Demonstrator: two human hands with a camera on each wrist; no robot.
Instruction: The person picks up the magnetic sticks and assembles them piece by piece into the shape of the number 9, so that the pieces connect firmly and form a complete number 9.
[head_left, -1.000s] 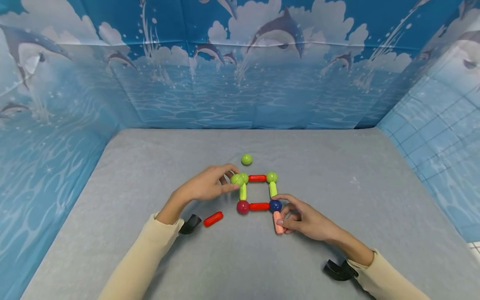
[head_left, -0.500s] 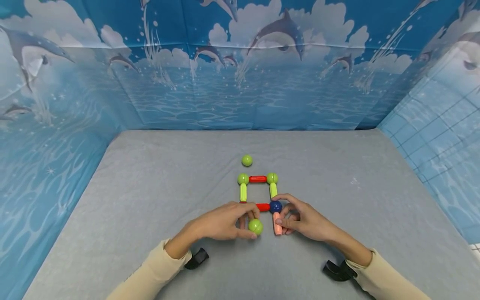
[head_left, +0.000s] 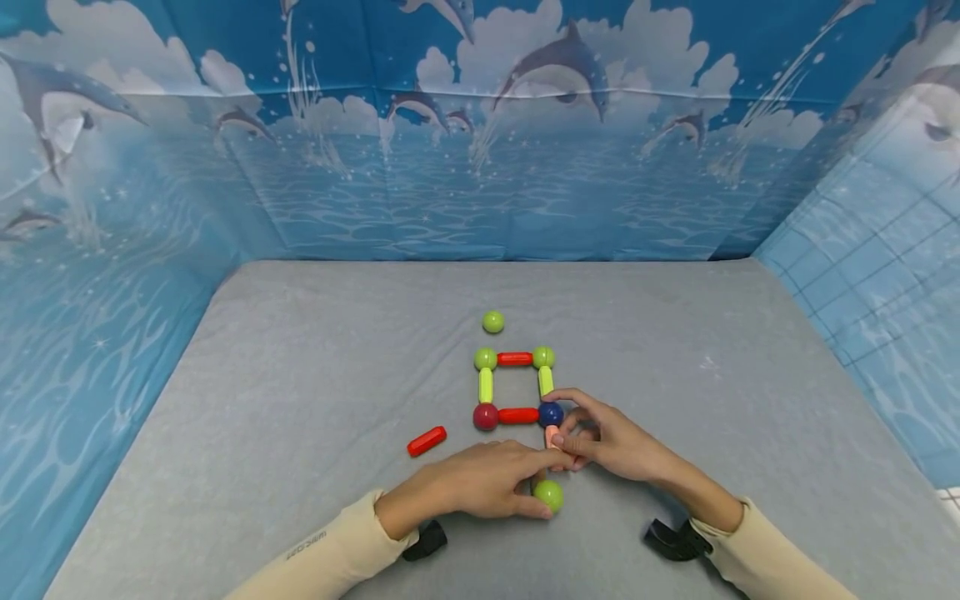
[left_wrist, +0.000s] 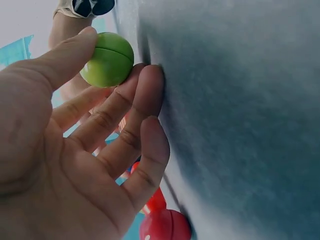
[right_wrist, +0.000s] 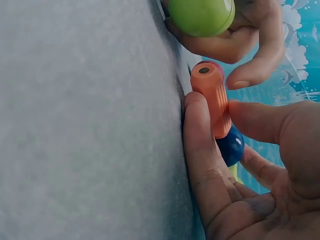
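Observation:
My left hand [head_left: 483, 479] pinches a light-green magnetic ball [head_left: 550, 497] between thumb and fingers, close over the table. Its fingers overlap the near end of a salmon-orange magnetic stick [right_wrist: 214, 102], whose free end with a dark round spot faces that ball across a gap. The thumb and fingers of my right hand [head_left: 618, 440] grip this stick. The stick's far end meets a dark blue ball [head_left: 551, 413]. That blue ball is one corner of a flat square of sticks and balls, with a crimson ball [head_left: 486, 417] at the near left corner.
Two green balls, joined by a red stick [head_left: 515, 359], form the far side of the square. Another green ball [head_left: 492, 322] lies beyond it. A loose red stick [head_left: 427, 441] lies at left on the grey cloth [head_left: 300, 358]. Dolphin-print curtains [head_left: 480, 183] enclose the back and sides.
Carrying the green ball, my left hand has come from the square's far left corner toward me and rightward, to the orange stick's near end. My right hand has stayed on that stick.

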